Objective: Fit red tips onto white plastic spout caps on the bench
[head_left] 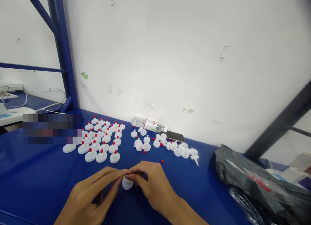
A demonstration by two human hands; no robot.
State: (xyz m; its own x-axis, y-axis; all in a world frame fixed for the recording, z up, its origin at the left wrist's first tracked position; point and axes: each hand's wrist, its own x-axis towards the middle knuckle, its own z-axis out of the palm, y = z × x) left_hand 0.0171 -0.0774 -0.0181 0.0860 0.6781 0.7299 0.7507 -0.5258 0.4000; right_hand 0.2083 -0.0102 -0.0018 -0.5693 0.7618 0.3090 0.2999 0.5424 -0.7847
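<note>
A white nozzle lid (127, 184) stands upright on the blue table, between my hands near the front. My left hand (93, 191) comes in from the left with thumb and forefinger closed at the nozzle's top. From the other side, my right hand (152, 183) pinches at the same spot, its fingertips meeting the left ones. A trace of red shows there; the fingers mostly hide what seems to be a small red tip cap. Rows of nozzle lids wearing red caps (101, 156) stand at the left. Bare nozzle lids (178, 151) lie loosely at the right, with loose red caps (162, 161) among them.
A clear plastic bottle (150, 124) lies by the wall, with a phone (173, 136) beside it. A grey plastic bag (257, 183) sits at the right edge. A blue metal frame (64, 50) rises at the left, near a white power strip (18, 115) with cables.
</note>
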